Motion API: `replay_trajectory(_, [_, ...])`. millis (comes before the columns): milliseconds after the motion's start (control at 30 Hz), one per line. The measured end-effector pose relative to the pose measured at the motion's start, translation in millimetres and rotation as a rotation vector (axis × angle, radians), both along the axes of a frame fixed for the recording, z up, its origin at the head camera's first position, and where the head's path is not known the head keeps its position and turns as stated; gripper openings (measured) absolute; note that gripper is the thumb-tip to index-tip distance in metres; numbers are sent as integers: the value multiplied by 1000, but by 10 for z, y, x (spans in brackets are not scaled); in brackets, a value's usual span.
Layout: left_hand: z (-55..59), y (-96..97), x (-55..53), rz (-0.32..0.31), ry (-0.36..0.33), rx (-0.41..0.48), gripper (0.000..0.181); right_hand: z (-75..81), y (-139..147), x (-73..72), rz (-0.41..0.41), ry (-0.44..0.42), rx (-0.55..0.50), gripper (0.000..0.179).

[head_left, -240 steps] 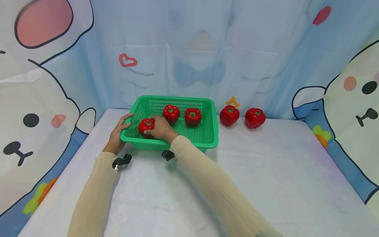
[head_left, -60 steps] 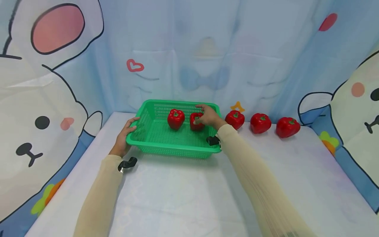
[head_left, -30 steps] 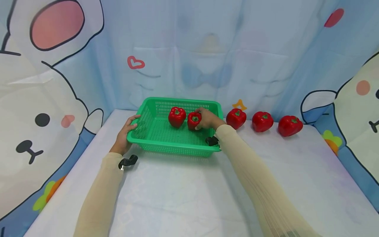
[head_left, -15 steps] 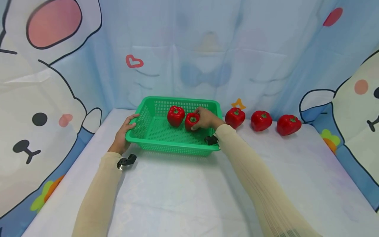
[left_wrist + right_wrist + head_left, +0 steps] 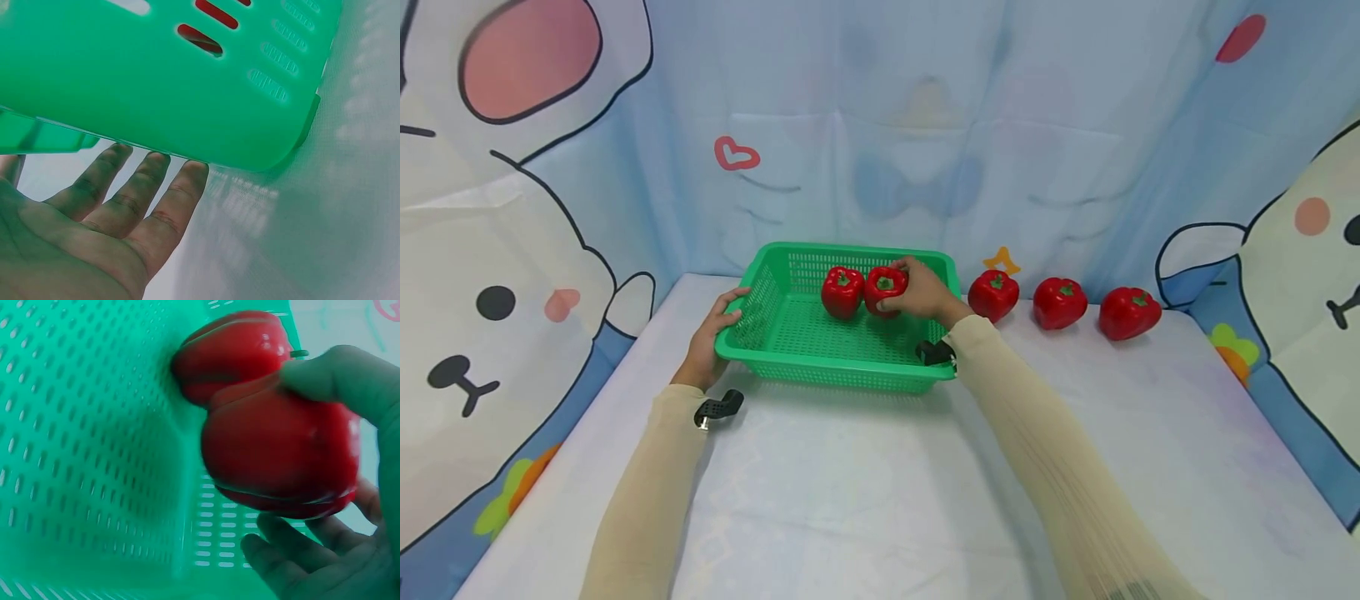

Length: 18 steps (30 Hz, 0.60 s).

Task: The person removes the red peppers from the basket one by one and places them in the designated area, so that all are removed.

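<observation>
A green perforated plastic basket (image 5: 842,371) stands at the back of the table with two red bell peppers in it. My right hand (image 5: 925,292) holds the right-hand bell pepper (image 5: 883,287), thumb on one side and fingers on the other; in the right wrist view this held pepper (image 5: 281,447) shows close beside the other one. That other bell pepper (image 5: 842,296) sits to its left, stem up. My left hand (image 5: 706,342) rests against the basket's left end. In the left wrist view its fingers (image 5: 169,215) are straight, their tips at the green wall.
Right of the basket, three more red bell peppers lie in a row: a near one (image 5: 993,296), a middle one (image 5: 1060,303) and a far one (image 5: 1129,313). A white cloth (image 5: 850,492) covers the table. A printed curtain (image 5: 910,125) hangs right behind.
Eight seconds ago three peppers were in the basket and two on the table; now it is the reverse. Lately my right hand has taken hold of the right-hand pepper and shifted it leftward and up.
</observation>
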State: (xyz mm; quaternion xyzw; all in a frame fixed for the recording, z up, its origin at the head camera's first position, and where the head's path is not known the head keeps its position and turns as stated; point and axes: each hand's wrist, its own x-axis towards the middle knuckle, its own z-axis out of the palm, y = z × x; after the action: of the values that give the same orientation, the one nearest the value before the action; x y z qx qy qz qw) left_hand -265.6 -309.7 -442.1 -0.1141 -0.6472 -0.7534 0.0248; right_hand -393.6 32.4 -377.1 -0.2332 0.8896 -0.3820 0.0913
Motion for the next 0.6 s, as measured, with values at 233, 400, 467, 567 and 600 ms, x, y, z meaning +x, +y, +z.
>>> replay_trajectory(233, [32,8,-10,39,-88,-19,42,62,40,46,-110,17,-258,74])
replay_trajectory(400, [43,5,-14,31,-103,-15,40,145,58,94,-180,29,-350,76])
replay_trajectory(467, [46,6,-9,35,-104,-17,41,194,51,130,-187,36,-344,77])
replay_trajectory(567, [49,8,2,33,-100,-23,41,297,49,204,-178,33,-346,77])
replay_trajectory(600, [50,9,4,32,-97,-25,41,338,54,233,-177,32,-348,76])
